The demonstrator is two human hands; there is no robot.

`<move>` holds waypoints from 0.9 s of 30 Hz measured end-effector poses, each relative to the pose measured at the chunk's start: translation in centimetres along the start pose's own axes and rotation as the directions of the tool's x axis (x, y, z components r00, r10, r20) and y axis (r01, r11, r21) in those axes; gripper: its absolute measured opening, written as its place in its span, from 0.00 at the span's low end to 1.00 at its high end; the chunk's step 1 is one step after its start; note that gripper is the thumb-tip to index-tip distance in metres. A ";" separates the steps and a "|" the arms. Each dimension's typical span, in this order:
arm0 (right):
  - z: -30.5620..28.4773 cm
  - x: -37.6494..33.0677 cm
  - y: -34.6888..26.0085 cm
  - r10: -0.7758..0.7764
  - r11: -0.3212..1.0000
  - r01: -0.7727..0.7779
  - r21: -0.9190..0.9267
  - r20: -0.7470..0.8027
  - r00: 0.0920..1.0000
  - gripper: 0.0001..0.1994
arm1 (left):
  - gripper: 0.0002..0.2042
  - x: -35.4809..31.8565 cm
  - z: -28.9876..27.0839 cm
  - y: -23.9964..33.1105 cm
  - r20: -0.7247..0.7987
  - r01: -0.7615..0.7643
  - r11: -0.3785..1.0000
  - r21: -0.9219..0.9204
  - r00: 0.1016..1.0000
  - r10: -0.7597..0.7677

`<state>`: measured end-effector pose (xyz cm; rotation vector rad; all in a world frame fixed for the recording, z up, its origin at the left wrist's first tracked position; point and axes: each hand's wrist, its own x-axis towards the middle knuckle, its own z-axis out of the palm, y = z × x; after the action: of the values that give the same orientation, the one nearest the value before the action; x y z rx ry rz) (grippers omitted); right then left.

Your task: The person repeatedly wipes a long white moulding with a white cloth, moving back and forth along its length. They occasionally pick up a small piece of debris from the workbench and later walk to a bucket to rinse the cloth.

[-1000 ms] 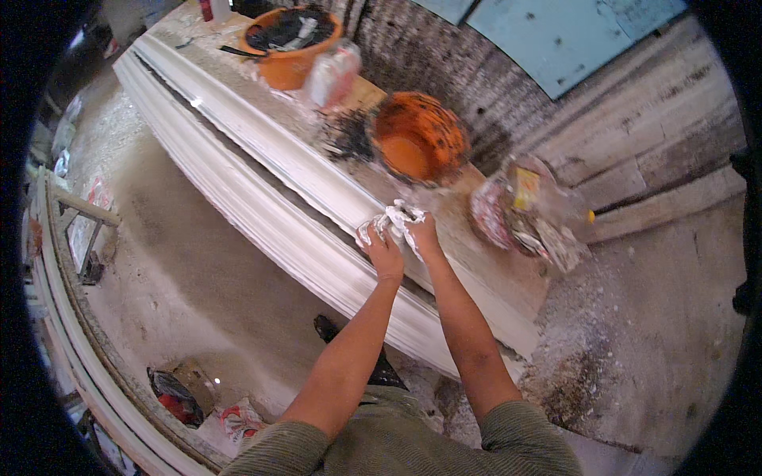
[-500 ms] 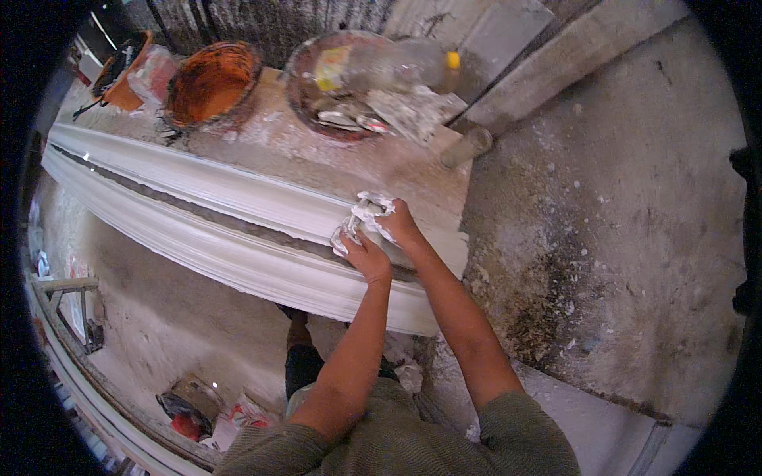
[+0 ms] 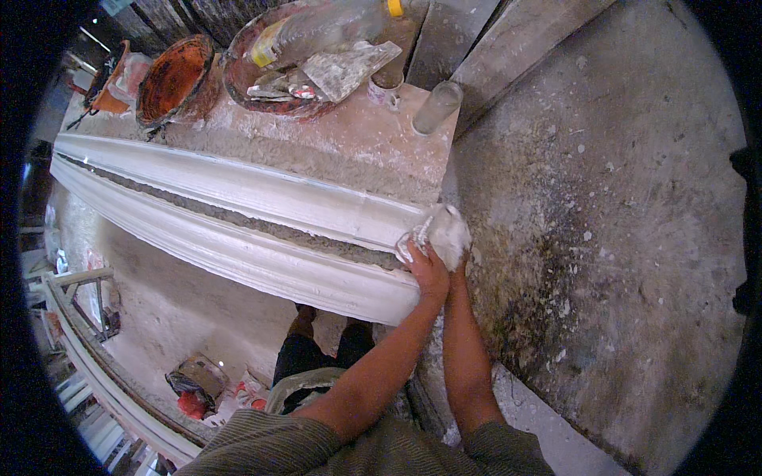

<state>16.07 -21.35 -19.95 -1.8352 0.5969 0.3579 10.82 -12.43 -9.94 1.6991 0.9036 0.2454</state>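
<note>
Two long white ribbed mouldings, a far one [image 3: 262, 190] and a near one [image 3: 262, 259], lie side by side with a dark gap between them. At their right end is a soft white clump [image 3: 448, 234], apparently wet and plaster-coated. My left hand [image 3: 429, 270] is closed on its near left side, its fingers smeared white. My right hand [image 3: 460, 260] is pressed close beside it at the clump's right side. The clump and left hand hide most of its fingers.
Behind the mouldings, the bench [image 3: 278, 143] carries an orange bowl [image 3: 171, 83], a wide basin [image 3: 238, 71] holding a large plastic bottle [image 3: 317, 36], a mug [image 3: 384, 94] and a glass [image 3: 436, 109]. Stained floor [image 3: 603, 238] lies right; a wooden frame [image 3: 79, 325] stands lower left.
Both hands have moved right along the mouldings to their end, carrying the white clump. They are now closer together. The view has shifted, so the mug and glass show more plainly.
</note>
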 end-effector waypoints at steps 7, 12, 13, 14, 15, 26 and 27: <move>-4.7 -4.0 3.5 0.095 0.995 -0.094 0.020 -0.059 0.994 0.26 | 0.24 -6.7 2.1 0.0 0.458 0.159 0.970 -0.185 0.887 -0.058; -7.3 -5.6 2.7 0.086 0.996 -0.087 -0.012 -0.080 0.993 0.26 | 0.24 -7.5 -1.6 5.8 0.768 0.111 0.977 -0.180 0.637 0.069; -7.6 -5.6 2.1 0.071 0.997 -0.073 -0.021 -0.079 0.994 0.26 | 0.25 -6.3 -2.8 7.1 0.737 0.083 0.983 -0.161 0.673 0.064; -7.6 -5.5 1.5 0.052 0.998 -0.055 -0.039 -0.072 0.996 0.26 | 0.25 -4.9 -4.1 7.9 0.754 0.156 0.984 -0.089 0.656 -0.036; -7.3 -5.3 0.8 0.028 0.998 -0.031 -0.055 -0.066 0.997 0.26 | 0.26 -3.3 -5.3 8.1 0.731 0.211 0.973 -0.089 0.678 -0.080; 1.2 -1.8 -7.5 -0.090 0.672 0.435 -0.599 0.517 0.851 0.25 | 0.21 15.6 -29.5 3.8 0.271 0.143 0.579 -0.803 0.952 0.140; 1.5 -2.1 -8.4 -0.084 0.636 0.477 -0.606 0.561 0.824 0.25 | 0.21 16.0 -32.5 4.5 0.183 0.067 0.619 -0.782 0.975 0.126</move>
<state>19.12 -17.35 -12.70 -2.4287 -0.2809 0.9074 4.66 21.99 0.56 0.8745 0.4680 0.3992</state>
